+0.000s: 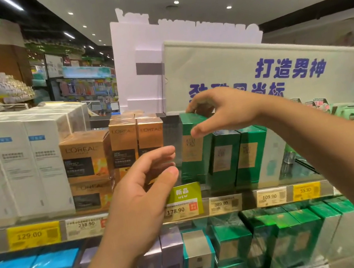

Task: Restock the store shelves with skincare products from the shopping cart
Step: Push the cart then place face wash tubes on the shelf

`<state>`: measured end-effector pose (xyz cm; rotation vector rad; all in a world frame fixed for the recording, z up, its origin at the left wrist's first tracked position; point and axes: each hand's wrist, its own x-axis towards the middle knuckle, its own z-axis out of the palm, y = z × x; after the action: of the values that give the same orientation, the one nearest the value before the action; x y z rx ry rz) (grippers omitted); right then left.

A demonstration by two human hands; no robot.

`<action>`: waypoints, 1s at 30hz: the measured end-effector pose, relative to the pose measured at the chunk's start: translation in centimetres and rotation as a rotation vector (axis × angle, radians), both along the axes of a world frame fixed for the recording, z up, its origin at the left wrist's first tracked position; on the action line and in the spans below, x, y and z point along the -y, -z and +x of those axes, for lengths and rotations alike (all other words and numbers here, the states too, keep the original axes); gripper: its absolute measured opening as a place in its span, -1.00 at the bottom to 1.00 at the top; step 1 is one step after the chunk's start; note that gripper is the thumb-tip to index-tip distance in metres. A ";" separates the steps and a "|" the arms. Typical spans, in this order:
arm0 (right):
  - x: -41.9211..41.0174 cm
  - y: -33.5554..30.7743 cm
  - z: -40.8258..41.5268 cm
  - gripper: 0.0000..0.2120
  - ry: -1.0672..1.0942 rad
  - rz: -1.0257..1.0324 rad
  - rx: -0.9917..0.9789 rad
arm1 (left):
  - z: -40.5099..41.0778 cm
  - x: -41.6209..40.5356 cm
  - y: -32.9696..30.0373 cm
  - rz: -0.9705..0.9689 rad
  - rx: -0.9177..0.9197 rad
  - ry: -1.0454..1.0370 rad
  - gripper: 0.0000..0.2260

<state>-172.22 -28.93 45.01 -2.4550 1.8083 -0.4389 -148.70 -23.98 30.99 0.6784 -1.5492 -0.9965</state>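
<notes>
Shop: stocked shelves (139,226), price tags (33,235), boxed cosmetics (85,157).

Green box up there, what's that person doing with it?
A person is stocking a store shelf. The right hand grips the top of a green box standing on the shelf beside other green boxes. The left hand hovers in front of the gold boxes, loosely curled and holding nothing.

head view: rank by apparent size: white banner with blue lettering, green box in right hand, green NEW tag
1. white banner
2. green box, held at its top by the right hand
3. NEW tag

Apparent size only; depths differ.
</notes>
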 end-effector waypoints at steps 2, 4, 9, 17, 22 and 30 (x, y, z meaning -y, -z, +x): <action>0.2 0.3 0.1 -0.42 0.008 0.040 -0.063 | 0.0 0.1 0.2 0.024 0.001 0.009 -0.75; 0.4 0.5 0.1 -0.37 0.013 0.069 -0.110 | -0.1 0.1 0.4 0.028 0.013 0.018 -0.75; 0.6 1.1 0.0 -0.34 0.025 0.100 -0.196 | 0.0 0.4 0.8 0.051 0.034 0.050 -0.76; 0.3 1.2 0.1 -0.37 0.103 0.153 -0.183 | 0.3 1.0 0.7 0.051 0.047 0.064 -0.82; 0.0 1.5 0.3 -0.32 0.135 0.159 -0.185 | 0.4 1.0 0.5 0.057 0.035 0.088 -0.75; -3.2 2.6 1.0 -0.40 0.095 -0.188 0.044 | -0.4 0.7 0.4 0.047 0.060 0.150 -0.65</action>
<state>-171.21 -25.72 42.45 -2.4601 1.9545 -0.6944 -149.09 -24.66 30.60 0.6369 -1.6524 -1.1360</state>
